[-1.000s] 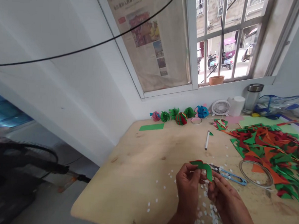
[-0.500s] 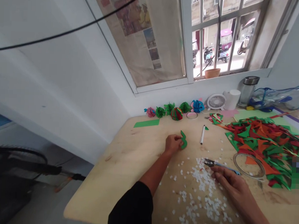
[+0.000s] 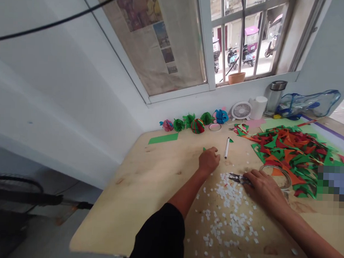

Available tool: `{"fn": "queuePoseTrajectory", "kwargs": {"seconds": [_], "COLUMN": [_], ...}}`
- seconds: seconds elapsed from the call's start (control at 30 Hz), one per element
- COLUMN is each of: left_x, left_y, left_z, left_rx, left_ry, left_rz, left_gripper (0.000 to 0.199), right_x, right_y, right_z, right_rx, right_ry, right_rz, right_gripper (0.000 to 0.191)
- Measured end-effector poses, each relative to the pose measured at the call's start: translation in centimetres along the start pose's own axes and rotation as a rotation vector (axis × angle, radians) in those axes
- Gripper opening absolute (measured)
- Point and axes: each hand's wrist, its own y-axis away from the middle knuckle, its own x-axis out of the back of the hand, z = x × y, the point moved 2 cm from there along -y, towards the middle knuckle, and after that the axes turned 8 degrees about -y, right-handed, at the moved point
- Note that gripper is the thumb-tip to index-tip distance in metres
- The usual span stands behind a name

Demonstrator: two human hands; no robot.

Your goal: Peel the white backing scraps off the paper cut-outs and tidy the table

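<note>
My left hand (image 3: 209,161) rests over the wooden table, its fingers apart and pointing toward the white pen (image 3: 227,148). A small green paper piece (image 3: 204,149) peeks out at the hand's far left side; most of it is hidden by the hand. My right hand (image 3: 263,186) is palm down with its fingers curled over the handles of pliers (image 3: 235,178). Their dark jaws point left over the scattered white paper bits (image 3: 228,197), and the handles are covered by the hand. A clear tape-like ring (image 3: 281,174) lies just beyond the right hand.
A heap of red, orange and green paper scraps (image 3: 292,148) covers the right side. Along the wall stand folded paper shapes (image 3: 197,126), a small white fan (image 3: 241,110) and a glass bottle (image 3: 275,98). A green paper strip (image 3: 163,138) lies near the back left edge.
My left hand has moved right off its pinch on the green paper piece, now mostly covering it. My right hand has shifted forward over the pliers' handles. The view has tilted slightly.
</note>
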Motion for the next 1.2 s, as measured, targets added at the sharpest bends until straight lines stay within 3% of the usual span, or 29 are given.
{"fn": "queuePoseTrajectory", "kwargs": {"seconds": [0.13,0.27,0.67,0.9,1.03,1.2], "left_x": [-1.5,-2.6,-2.4,-2.4,-2.1,-1.2], "left_y": [-2.2,-3.4,-6.0,-6.6,-7.0,-8.5], "left_z": [2.7,4.1,2.9,3.5,3.1,1.4], "left_rx": [-0.011,0.001,0.092,0.057,0.090,0.184], "left_ry": [-0.093,-0.153,-0.222,-0.212,-0.189,-0.126], "left_rz": [-0.065,-0.092,-0.054,-0.082,-0.113,-0.102], "left_gripper": [0.029,0.030,0.030,0.036,0.043,0.046], "right_x": [0.1,0.1,-0.1,0.5,0.7,0.4], "right_y": [-0.9,-1.0,0.4,0.6,-1.6,-7.9], "right_z": [0.4,0.4,-0.5,-0.1,1.5,2.1], "right_rx": [-0.021,-0.041,-0.175,-0.246,-0.349,-0.557], "right_ry": [-0.008,-0.049,-0.278,-0.468,-0.749,-1.201], "right_rz": [-0.119,-0.133,-0.123,-0.062,0.038,0.085], "right_gripper": [0.015,0.015,0.013,0.015,0.019,0.024]}}
